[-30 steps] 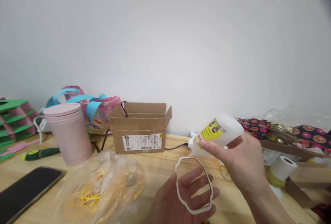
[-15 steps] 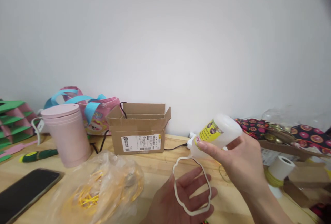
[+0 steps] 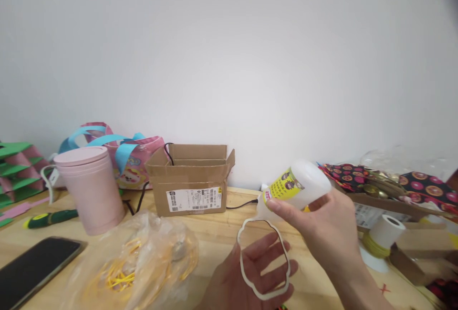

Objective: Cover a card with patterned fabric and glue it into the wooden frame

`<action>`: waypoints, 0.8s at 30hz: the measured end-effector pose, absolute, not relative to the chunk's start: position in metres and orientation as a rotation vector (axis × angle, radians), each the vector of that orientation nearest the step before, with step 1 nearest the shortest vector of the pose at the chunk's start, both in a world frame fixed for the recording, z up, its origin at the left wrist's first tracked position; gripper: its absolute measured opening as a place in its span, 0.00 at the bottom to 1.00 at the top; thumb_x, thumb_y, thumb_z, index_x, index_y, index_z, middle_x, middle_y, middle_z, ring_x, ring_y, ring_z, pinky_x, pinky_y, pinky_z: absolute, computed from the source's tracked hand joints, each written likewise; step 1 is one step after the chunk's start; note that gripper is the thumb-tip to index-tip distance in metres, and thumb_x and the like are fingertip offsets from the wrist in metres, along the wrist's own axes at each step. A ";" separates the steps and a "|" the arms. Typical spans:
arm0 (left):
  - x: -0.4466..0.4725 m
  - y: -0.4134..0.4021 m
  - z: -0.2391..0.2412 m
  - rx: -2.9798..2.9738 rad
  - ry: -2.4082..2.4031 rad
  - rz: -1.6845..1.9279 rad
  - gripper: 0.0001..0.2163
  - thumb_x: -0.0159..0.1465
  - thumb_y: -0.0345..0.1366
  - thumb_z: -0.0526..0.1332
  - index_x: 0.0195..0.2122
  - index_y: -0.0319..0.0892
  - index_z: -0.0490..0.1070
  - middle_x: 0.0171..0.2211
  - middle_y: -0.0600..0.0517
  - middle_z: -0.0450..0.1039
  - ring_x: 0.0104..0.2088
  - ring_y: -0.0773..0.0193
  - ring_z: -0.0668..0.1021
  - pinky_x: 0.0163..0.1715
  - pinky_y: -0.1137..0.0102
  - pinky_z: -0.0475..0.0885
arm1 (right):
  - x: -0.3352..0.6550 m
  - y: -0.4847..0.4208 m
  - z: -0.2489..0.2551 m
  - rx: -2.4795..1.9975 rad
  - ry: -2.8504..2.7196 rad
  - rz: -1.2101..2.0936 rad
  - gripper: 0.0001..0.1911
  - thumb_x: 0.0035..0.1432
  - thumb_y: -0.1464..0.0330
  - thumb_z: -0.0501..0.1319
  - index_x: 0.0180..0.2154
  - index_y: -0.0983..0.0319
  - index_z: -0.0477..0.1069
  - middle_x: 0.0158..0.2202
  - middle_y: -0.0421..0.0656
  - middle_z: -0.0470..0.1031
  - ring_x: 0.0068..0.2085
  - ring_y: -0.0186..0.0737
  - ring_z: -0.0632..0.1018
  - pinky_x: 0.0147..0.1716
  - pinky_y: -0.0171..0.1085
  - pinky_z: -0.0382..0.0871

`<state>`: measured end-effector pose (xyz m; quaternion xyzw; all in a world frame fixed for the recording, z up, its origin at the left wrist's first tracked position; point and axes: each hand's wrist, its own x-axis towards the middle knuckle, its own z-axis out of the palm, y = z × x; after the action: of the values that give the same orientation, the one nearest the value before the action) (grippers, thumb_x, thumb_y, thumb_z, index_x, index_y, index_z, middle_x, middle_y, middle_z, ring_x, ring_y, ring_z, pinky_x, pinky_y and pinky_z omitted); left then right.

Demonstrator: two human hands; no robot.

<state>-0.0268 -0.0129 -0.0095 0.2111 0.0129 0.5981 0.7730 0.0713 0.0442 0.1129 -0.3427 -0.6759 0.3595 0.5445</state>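
Note:
My right hand (image 3: 332,233) is wrapped round a translucent white squeeze bottle (image 3: 309,183) with a yellow label, which looks like a glue bottle. The bottle is tilted, base up to the right, its narrow end pointing down left at the top rim of a ring. That ring is a thin, off-white, scalloped frame (image 3: 244,274) with an open middle. It lies across the palm and spread fingers of my left hand (image 3: 229,272), with the thumb against its left side. Whether the bottle's tip touches the rim I cannot tell.
Left of my hands lies a plastic bag (image 3: 143,262) of yellow cord, beyond it a phone (image 3: 43,267), a pink tumbler (image 3: 91,191) and a screwdriver (image 3: 52,218). An open cardboard box (image 3: 189,181) stands near the wall. A cord spool (image 3: 382,236) sits right.
The view has shifted slightly. The bottle and my right hand have moved a little left and down along the ring's top rim; my left hand still supports the ring.

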 end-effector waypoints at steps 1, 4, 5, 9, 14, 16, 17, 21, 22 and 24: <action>-0.027 -0.013 -0.010 0.460 0.026 1.296 0.31 0.51 0.46 0.61 0.53 0.33 0.61 0.53 0.42 0.63 0.52 0.48 0.64 0.47 0.62 0.60 | 0.071 0.044 0.113 -0.809 -1.596 0.854 0.13 0.32 0.67 0.70 0.25 0.62 0.72 0.23 0.41 0.78 0.26 0.43 0.78 0.23 0.35 0.71; -0.027 -0.013 -0.010 0.461 0.023 1.294 0.30 0.50 0.46 0.61 0.51 0.34 0.63 0.53 0.42 0.62 0.51 0.49 0.65 0.47 0.62 0.61 | 0.070 0.042 0.112 -0.792 -1.595 0.914 0.12 0.33 0.67 0.70 0.25 0.62 0.71 0.22 0.41 0.78 0.25 0.43 0.78 0.21 0.35 0.71; -0.027 -0.013 -0.010 0.461 0.021 1.293 0.30 0.50 0.46 0.62 0.51 0.34 0.63 0.53 0.41 0.62 0.50 0.49 0.65 0.46 0.62 0.61 | 0.069 0.041 0.112 -0.781 -1.601 0.937 0.12 0.33 0.67 0.69 0.24 0.62 0.71 0.22 0.41 0.78 0.24 0.43 0.77 0.20 0.35 0.71; -0.027 -0.013 -0.010 0.466 0.021 1.303 0.31 0.50 0.47 0.61 0.52 0.33 0.62 0.53 0.41 0.62 0.51 0.50 0.65 0.46 0.63 0.61 | 0.070 0.042 0.113 -0.780 -1.622 0.906 0.13 0.33 0.67 0.69 0.25 0.62 0.71 0.22 0.40 0.77 0.24 0.42 0.77 0.21 0.35 0.71; -0.027 -0.012 -0.009 0.493 0.024 1.305 0.30 0.50 0.46 0.62 0.51 0.34 0.63 0.53 0.43 0.64 0.51 0.50 0.66 0.46 0.64 0.62 | 0.072 0.044 0.115 -0.800 -1.594 0.908 0.12 0.33 0.69 0.69 0.25 0.62 0.71 0.22 0.40 0.77 0.26 0.41 0.77 0.22 0.34 0.71; -0.028 -0.012 -0.009 0.488 0.034 1.314 0.30 0.50 0.47 0.62 0.52 0.34 0.63 0.53 0.42 0.63 0.50 0.51 0.66 0.46 0.64 0.62 | 0.072 0.044 0.115 -0.775 -1.614 0.948 0.13 0.34 0.68 0.69 0.25 0.62 0.70 0.23 0.41 0.77 0.26 0.42 0.77 0.22 0.35 0.71; -0.028 -0.012 -0.009 0.486 0.038 1.321 0.31 0.50 0.47 0.61 0.52 0.34 0.62 0.53 0.42 0.63 0.50 0.51 0.66 0.45 0.64 0.62 | 0.072 0.045 0.115 -0.754 -1.633 0.957 0.13 0.34 0.67 0.69 0.26 0.62 0.70 0.23 0.41 0.77 0.26 0.42 0.77 0.22 0.35 0.72; -0.030 -0.012 -0.009 0.496 0.021 1.337 0.31 0.50 0.47 0.61 0.52 0.34 0.62 0.53 0.45 0.65 0.51 0.51 0.66 0.46 0.64 0.63 | 0.075 0.051 0.114 -0.692 -1.675 0.866 0.13 0.35 0.67 0.69 0.26 0.62 0.70 0.23 0.41 0.77 0.26 0.41 0.77 0.22 0.35 0.72; -0.030 -0.012 -0.009 0.505 0.013 1.336 0.31 0.50 0.47 0.62 0.52 0.34 0.63 0.52 0.46 0.66 0.51 0.51 0.66 0.47 0.64 0.63 | 0.076 0.053 0.114 -0.690 -1.675 0.836 0.13 0.35 0.66 0.69 0.26 0.62 0.70 0.23 0.41 0.76 0.26 0.41 0.77 0.22 0.34 0.71; -0.031 -0.012 -0.009 0.518 0.015 1.331 0.31 0.49 0.47 0.62 0.51 0.34 0.63 0.51 0.47 0.67 0.51 0.52 0.66 0.47 0.65 0.63 | 0.077 0.055 0.114 -0.680 -1.675 0.820 0.14 0.36 0.66 0.69 0.27 0.63 0.69 0.24 0.41 0.76 0.26 0.41 0.77 0.22 0.34 0.71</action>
<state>-0.0312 -0.0119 -0.0085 0.2374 0.0070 0.6105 0.7556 0.0773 0.0547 0.1142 -0.2869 -0.7067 0.3461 0.5463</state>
